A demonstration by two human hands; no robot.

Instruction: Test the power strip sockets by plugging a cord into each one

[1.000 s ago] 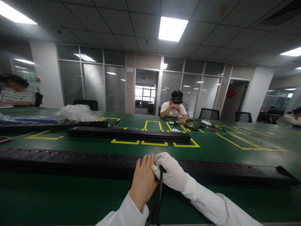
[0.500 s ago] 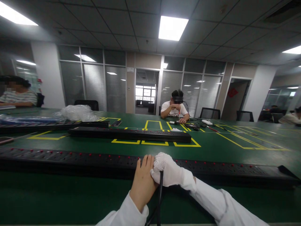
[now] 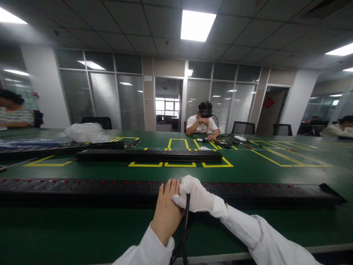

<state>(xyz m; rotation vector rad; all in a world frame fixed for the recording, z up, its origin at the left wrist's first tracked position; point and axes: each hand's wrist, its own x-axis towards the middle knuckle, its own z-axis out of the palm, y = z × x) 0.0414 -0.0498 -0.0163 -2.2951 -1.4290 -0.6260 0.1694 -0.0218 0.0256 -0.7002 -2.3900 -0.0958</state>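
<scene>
- R hand (image 3: pixel 197 197), white dotted glove: grip clamped on blk cable (image 3: pixel 186 224), fingers curled tight; cable's upper end hidden in glove.
- L hand (image 3: pixel 167 211), bare: grip not closed; fingers out straight, slightly apart, laid on blk pwr strip (image 3: pixel 110 195) approx. mid-frame. L thumb hidden.
- Hands side by side; R thumb overlaps edge of L hand, contact can't tell.
- Cable: drops from R fist, crosses a 2nd length low down nr front edge of desk (image 3: pixel 82 235).
- Pwr strip: long, lies flat across green desk; row of red dots w/ socket slots; wedge-shaped R end, L end out of frame.
- Behind it: shorter blk strip (image 3: pixel 149 155), partly over yellow tape (image 3: pixel 180 165).
- Far L: clear plastic (image 3: pixel 88 132), crumpled.
- Opp. side: co-worker (image 3: pixel 202 127), seated.
</scene>
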